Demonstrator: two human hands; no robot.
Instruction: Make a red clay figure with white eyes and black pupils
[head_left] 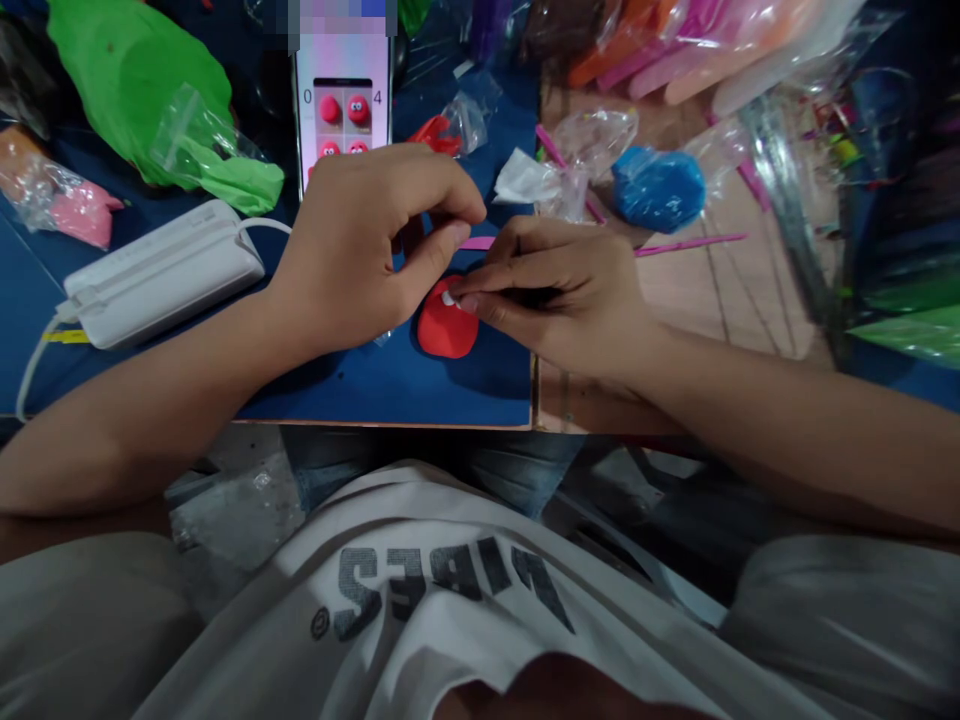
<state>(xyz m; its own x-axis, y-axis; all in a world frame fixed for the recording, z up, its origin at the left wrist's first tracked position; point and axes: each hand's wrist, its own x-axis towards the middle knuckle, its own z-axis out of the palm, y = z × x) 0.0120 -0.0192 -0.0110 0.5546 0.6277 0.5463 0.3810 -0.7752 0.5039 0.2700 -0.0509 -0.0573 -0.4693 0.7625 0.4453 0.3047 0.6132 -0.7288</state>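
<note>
A flattened red lump of modelling clay (448, 330) lies on the blue tabletop near its front edge. On its upper part is a small white piece of clay (449, 297). My right hand (574, 290) pinches at this white piece, thumb and fingertips against the red lump. Left of and above the lump, my left hand (367, 250) is curled, thumb and index tips close together. Whether anything small sits between those tips is hidden. A thin pink modelling tool (690, 243) lies behind my right hand, its middle covered.
A phone (343, 60) showing red figures with eyes stands behind my left hand. A white power adapter (169, 270) with cables lies at left. Around are green clay (142, 90), wrapped blue clay (658, 188), a pink bagged lump (82, 212) and colourful packets (697, 50).
</note>
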